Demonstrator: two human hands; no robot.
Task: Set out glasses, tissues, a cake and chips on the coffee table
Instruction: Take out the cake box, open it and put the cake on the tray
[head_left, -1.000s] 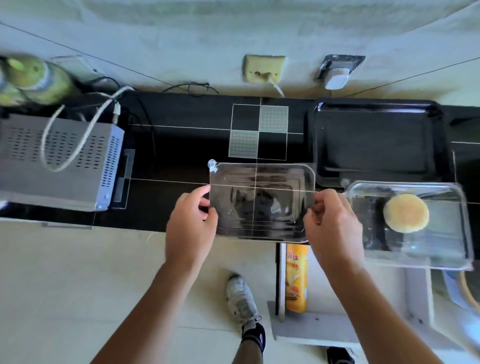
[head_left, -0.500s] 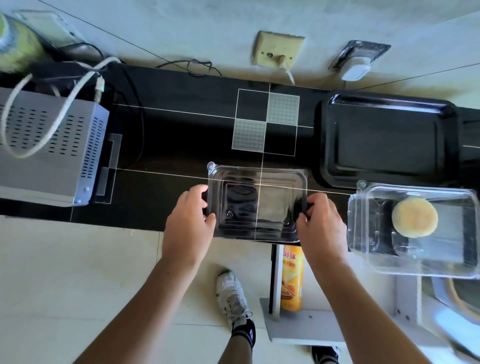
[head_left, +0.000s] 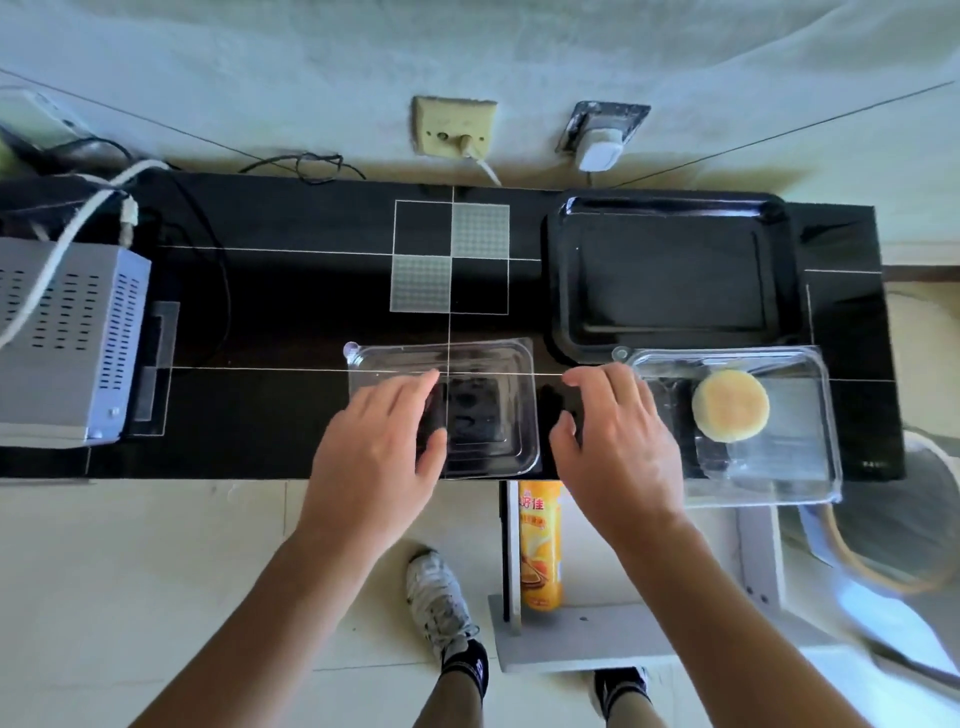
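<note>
A clear plastic lid (head_left: 483, 410) lies flat on the black glossy table (head_left: 291, 332) near its front edge. My left hand (head_left: 379, 447) hovers over the lid's left side with fingers spread, holding nothing. My right hand (head_left: 613, 441) is just right of the lid, fingers apart, empty. To its right a round yellow cake (head_left: 730, 405) sits in an open clear plastic box (head_left: 779, 467) that overhangs the front edge. An orange chips can (head_left: 540, 545) stands on a shelf below the table.
A black tray (head_left: 670, 208) lies at the back right. A grey metal box (head_left: 62, 338) with white cables sits at the left. Wall sockets (head_left: 454, 124) are behind the table. A bin (head_left: 914, 519) stands at the right. My feet (head_left: 441, 603) are on the tiled floor.
Both hands lowered the clear lid onto the table, then let go and opened. The view shifted closer and slightly down.
</note>
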